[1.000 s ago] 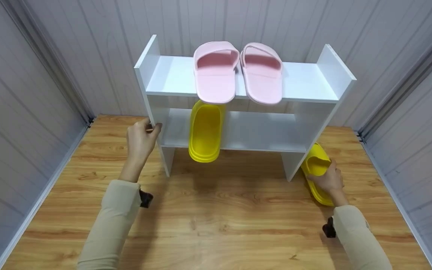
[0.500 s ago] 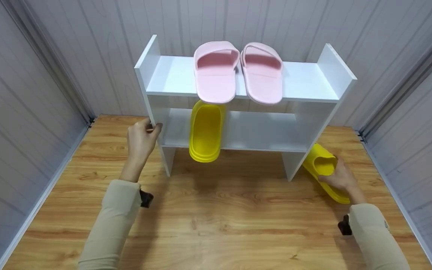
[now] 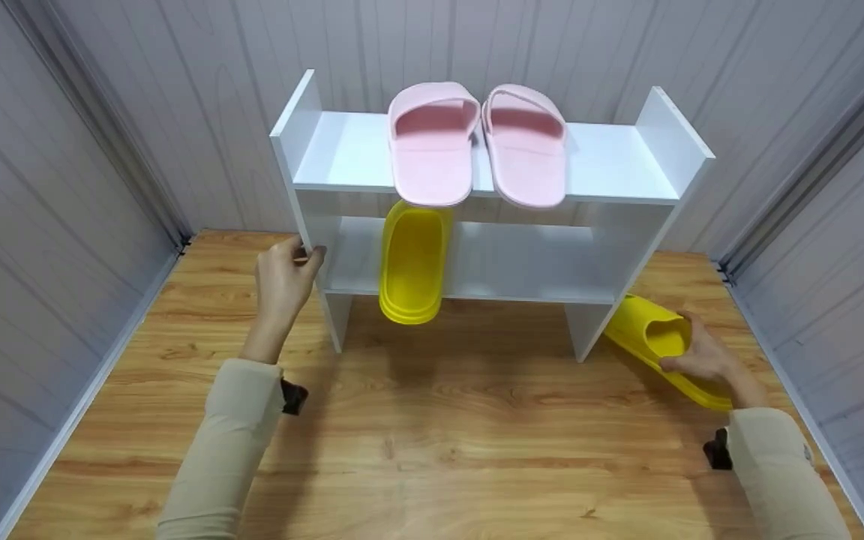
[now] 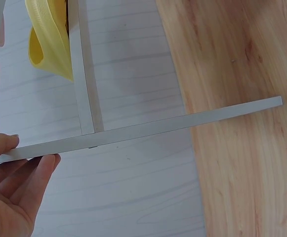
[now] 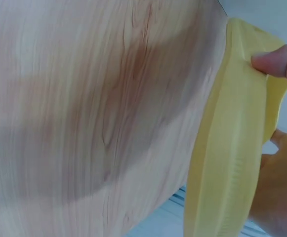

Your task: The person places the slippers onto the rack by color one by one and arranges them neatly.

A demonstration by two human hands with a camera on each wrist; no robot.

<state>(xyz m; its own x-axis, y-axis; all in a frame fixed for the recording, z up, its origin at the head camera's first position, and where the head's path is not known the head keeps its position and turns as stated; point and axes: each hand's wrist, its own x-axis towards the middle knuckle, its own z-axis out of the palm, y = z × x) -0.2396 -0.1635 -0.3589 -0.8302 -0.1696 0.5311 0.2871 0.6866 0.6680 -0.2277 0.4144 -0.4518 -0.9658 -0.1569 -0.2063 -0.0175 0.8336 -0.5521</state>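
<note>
My left hand (image 3: pixel 280 279) pinches the front edge of the left side panel (image 4: pixel 148 128) of a white shoe rack (image 3: pixel 529 262), thumb on the inner side and fingers on the outer in the left wrist view. My right hand (image 3: pixel 709 358) grips a yellow slipper (image 3: pixel 636 324) by its strap, to the right of the rack. That slipper (image 5: pixel 227 138) is tilted, toe towards the rack; whether it touches the floor I cannot tell. Its mate, another yellow slipper (image 3: pixel 411 262), lies on the middle shelf, left of centre, its heel past the front edge.
Two pink slippers, a left one (image 3: pixel 432 161) and a right one (image 3: pixel 528 165), sit side by side on the top shelf, heels overhanging. Panelled walls (image 3: pixel 829 300) close in behind and on both sides. Wooden floor (image 3: pixel 432 450) extends in front.
My right hand has moved to the right with the yellow slipper, which has turned so its heel points further right and it tilts more. The left hand and rack stay put.
</note>
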